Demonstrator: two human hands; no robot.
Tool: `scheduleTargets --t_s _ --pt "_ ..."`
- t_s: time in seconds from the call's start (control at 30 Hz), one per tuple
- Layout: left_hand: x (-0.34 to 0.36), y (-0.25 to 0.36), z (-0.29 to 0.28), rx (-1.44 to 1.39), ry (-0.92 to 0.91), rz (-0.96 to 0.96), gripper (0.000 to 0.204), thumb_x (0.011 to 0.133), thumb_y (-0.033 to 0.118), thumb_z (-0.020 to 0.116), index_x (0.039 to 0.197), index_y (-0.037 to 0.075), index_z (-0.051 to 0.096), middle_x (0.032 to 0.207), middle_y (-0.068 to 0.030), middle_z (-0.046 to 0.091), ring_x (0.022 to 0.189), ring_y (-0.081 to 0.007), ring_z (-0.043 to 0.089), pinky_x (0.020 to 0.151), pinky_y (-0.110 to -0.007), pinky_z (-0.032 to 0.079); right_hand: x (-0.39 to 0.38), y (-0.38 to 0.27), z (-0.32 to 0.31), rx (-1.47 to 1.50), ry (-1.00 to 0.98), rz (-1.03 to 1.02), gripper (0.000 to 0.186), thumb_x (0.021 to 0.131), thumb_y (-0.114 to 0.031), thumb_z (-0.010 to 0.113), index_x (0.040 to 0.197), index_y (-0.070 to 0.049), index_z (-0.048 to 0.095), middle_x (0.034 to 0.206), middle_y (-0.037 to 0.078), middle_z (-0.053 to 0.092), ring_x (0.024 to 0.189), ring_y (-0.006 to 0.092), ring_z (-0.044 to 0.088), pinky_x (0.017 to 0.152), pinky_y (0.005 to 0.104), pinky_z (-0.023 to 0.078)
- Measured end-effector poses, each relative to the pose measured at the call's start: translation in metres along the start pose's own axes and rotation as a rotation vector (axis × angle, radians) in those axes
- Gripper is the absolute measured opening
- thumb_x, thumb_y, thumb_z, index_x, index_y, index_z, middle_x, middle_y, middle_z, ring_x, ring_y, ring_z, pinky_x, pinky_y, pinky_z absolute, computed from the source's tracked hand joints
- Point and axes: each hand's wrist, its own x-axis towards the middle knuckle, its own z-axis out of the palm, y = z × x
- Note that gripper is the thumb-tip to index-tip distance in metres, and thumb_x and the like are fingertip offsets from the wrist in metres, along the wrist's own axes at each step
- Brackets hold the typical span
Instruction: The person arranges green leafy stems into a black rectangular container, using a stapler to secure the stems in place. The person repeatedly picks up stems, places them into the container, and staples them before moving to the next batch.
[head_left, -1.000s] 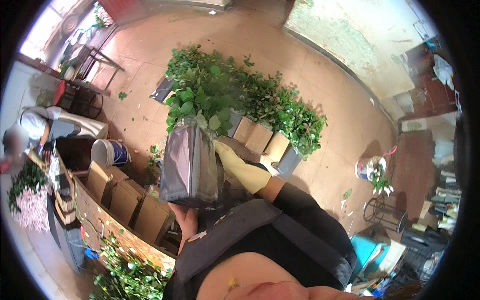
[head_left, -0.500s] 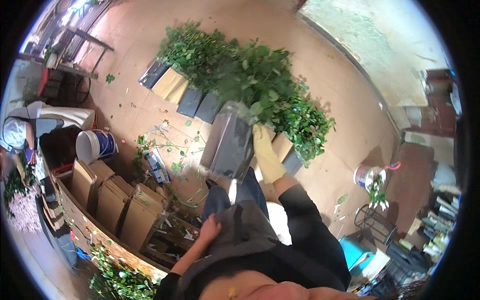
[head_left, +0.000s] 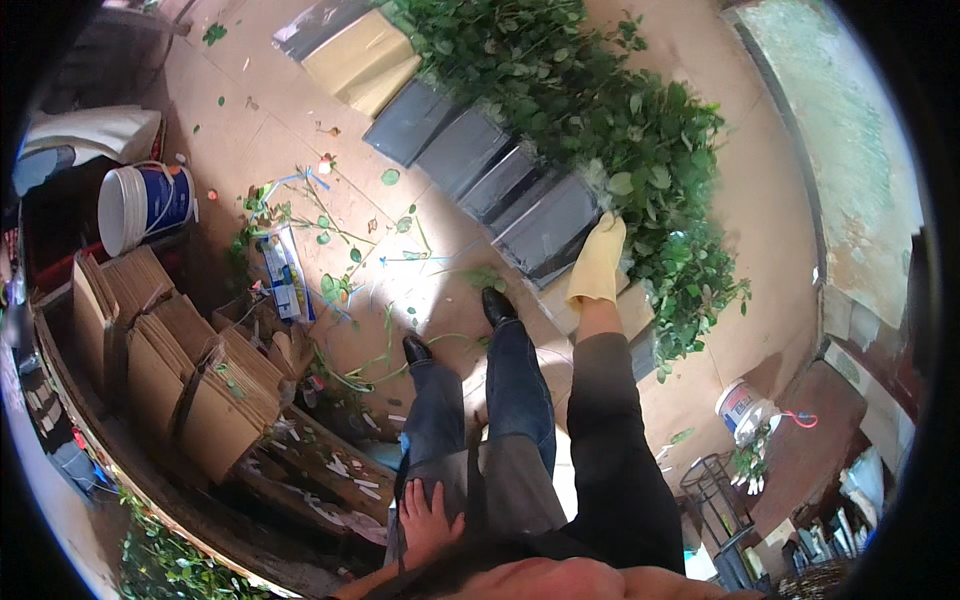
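Note:
Bunches of leafy green stems lie on the floor in a slanting row, their near ends wrapped in dark grey or tan sheets. My right hand [head_left: 598,258], in a yellow rubber glove, reaches down to a dark-wrapped bunch of leafy stems [head_left: 548,228]. Its fingertips are closed at the edge of the wrap, beside the leaves [head_left: 650,165]. A tan-wrapped bunch [head_left: 362,62] lies farther left in the row. My bare left hand [head_left: 428,520] rests on the grey apron [head_left: 515,490] over my thigh, fingers spread, holding nothing.
To the left, a wooden-sided bin [head_left: 60,385] holds flattened cardboard [head_left: 165,375]; a white-and-blue bucket [head_left: 145,205] lies tipped beside it. Cut stems and leaves litter the floor [head_left: 350,240] by my shoes. On the right stand another bucket [head_left: 738,408] and a metal rack [head_left: 715,500].
The dark-wrapped bunch has gone from raised in front of me down into the row, with my right hand still at it. My left hand has spread on the apron. My view has shifted closer.

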Motion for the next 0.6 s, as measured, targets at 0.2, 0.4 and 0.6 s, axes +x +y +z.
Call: scheduleTargets --t_s 0.2,0.4,0.6 --pt "0.003 -0.001 -0.003 0.011 0.013 -0.007 0.080 0.081 0.050 0.070 0.147 0.010 0.051 0.153 -0.0319 0.037 0.144 -0.0504 0.032 0.112 -0.067 0.031 -0.031 0.060 0.028 -1.097 -0.008 -0.637 0.038 0.090 -0.016 0.064 0.126 -0.002 0.061 0.131 0.016 0.059 0.118 0.0291 0.063 0.102 0.0452 0.048" --pt "-0.003 0.001 0.007 -0.261 0.010 -0.037 0.081 0.080 0.045 0.074 0.148 0.009 0.049 0.156 -0.0338 0.029 0.144 -0.0523 0.031 0.111 -0.069 0.030 -0.022 -0.020 0.048 -0.674 -0.159 -0.949 0.025 0.088 -0.017 0.063 0.111 -0.008 0.065 0.112 0.010 0.063 0.112 0.0275 0.060 0.095 0.0452 0.048" --pt "0.013 0.010 -0.010 -0.086 -0.004 0.036 0.076 0.081 0.045 0.072 0.147 0.012 0.052 0.155 -0.0321 0.033 0.144 -0.0503 0.033 0.111 -0.070 0.030 -0.014 -0.035 0.093 -1.341 -0.915 -1.153 0.025 0.092 -0.024 0.060 0.111 -0.020 0.076 0.122 0.005 0.069 0.126 0.0238 0.057 0.107 0.0469 0.040"
